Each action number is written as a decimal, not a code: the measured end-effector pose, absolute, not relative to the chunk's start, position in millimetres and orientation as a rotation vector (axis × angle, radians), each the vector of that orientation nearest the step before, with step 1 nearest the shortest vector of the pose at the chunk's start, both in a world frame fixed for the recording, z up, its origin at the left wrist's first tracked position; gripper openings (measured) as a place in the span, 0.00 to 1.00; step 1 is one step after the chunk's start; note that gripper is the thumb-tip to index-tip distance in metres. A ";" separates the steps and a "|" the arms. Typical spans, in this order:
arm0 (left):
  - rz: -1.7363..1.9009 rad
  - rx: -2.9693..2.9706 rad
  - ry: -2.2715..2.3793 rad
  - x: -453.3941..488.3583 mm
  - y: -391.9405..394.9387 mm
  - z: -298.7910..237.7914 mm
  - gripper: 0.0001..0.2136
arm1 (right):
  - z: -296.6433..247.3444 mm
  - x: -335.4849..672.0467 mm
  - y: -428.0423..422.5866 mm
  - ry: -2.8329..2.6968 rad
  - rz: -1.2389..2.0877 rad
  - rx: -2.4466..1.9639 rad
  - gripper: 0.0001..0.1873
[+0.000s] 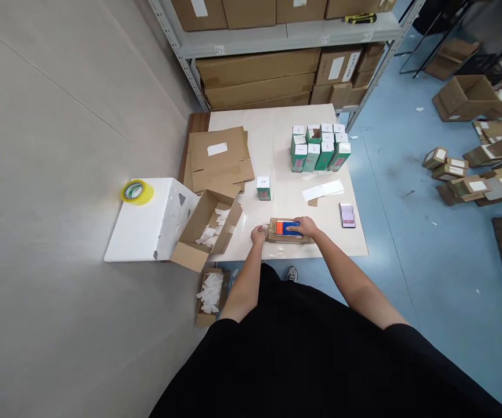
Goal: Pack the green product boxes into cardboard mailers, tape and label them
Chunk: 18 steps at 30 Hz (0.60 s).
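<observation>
A small brown cardboard box lies near the front edge of the white table. My right hand is closed on a blue and orange tape dispenser that rests on top of the box. My left hand is closed at the box's left end, touching it; what its fingers pinch is too small to name. A single green and white carton stands upright just behind the box.
Several green and white cartons stand grouped at the table's back right. Flat cardboard sheets lie back left, with an open box of white packing bits in front. A yellow tape roll sits on a white foam block. A phone, paper strip, shelves and scattered floor boxes are around.
</observation>
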State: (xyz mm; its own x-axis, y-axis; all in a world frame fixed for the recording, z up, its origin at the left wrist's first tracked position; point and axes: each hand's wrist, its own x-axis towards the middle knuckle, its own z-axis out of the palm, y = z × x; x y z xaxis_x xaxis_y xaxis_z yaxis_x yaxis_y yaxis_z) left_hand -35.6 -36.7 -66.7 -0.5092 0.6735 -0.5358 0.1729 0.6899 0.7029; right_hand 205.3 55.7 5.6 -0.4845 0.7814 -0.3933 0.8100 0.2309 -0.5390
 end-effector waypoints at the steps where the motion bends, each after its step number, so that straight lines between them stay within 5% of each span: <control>1: 0.755 0.674 2.032 -35.4 -36.8 -63.7 0.17 | 6.3 205.0 55.7 2.435 -1.106 1.571 0.29; 8: 0.639 0.953 1.943 -25.7 -28.6 -49.0 0.10 | 11.0 194.8 54.4 2.440 -0.934 1.554 0.29; 18: 0.481 0.975 2.008 -16.4 -36.5 -47.6 0.14 | 23.7 187.0 49.8 2.221 -0.821 1.675 0.33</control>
